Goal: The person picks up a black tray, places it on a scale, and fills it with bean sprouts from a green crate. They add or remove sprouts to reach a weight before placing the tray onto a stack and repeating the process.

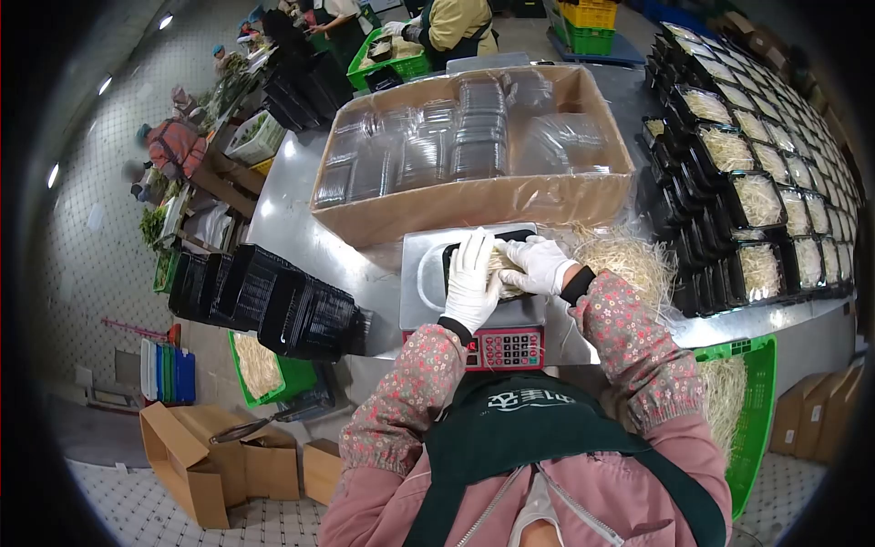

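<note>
A black plastic tray (450, 266) holding pale, thin sprouts (499, 264) rests on the steel plate of a digital scale (421, 314) with a red keypad. My left hand (472, 283), in a white glove, lies over the tray's left side with its fingers stretched out flat. From the right, my gloved right hand (540, 264) reaches across the tray, its bent fingers closed on the sprouts. The hands cover much of the tray. Right of the scale, close to my right hand, lies a loose heap of sprouts (624, 264).
Behind the scale stands a cardboard box (474, 201) of clear plastic lids (478, 128). Stacked black trays (273, 301) are at the left, and rows of filled trays (756, 201) fill the right. Below is a green crate (761, 428) of sprouts. People work beyond the table.
</note>
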The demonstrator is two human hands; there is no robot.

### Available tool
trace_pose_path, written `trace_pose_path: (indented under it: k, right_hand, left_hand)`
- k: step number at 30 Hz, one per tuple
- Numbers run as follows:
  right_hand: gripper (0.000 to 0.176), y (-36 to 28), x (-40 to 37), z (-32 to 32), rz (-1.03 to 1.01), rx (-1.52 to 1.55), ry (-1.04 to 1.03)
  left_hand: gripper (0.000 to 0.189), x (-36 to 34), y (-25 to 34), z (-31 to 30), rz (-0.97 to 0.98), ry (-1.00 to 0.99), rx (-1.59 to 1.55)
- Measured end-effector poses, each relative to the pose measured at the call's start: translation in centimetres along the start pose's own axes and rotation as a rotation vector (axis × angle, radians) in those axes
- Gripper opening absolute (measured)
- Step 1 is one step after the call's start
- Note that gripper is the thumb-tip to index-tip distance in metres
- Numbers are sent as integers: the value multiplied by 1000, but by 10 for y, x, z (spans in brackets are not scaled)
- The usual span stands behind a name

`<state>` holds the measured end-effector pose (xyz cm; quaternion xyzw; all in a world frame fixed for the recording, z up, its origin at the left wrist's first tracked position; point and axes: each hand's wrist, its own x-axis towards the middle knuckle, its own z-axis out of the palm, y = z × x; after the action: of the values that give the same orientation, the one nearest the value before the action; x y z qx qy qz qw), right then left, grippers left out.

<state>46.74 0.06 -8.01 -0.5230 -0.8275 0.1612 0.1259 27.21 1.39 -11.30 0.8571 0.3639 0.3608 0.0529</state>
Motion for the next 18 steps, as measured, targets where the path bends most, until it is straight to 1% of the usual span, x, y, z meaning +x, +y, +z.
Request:
trace_pose_path:
  k: [3,4,7,8,11,12,15,16,18]
  right_hand:
    - [62,-4,4,4,-81,-59,7]
    - [58,-6,1,0,-36,-66,-17]
    - [56,-3,-8,-15,-6,-191,-68]
    - [45,-4,-8,-14,8,-221,-36]
    - [29,-17,0,-11,42,-315,-37]
    - [12,-10,3,2,28,-360,88]
    - [8,3,-1,9,11,-203,254]
    - [7,4,-4,4,25,-207,237]
    - [9,14,-12,-7,31,-158,298]
  left_hand:
    - [56,-1,1,1,52,-127,148]
    - [52,-3,-2,3,43,-148,117]
    - [47,-5,0,6,-39,-178,144]
    - [43,-4,0,6,-74,-216,127]
    - [43,1,-4,8,-124,-262,100]
    - [44,1,-7,9,-122,-271,65]
    - [43,-4,-8,11,-101,-237,70]
    - [44,-4,-7,10,-106,-242,80]
    - [45,-6,-7,10,-97,-227,37]
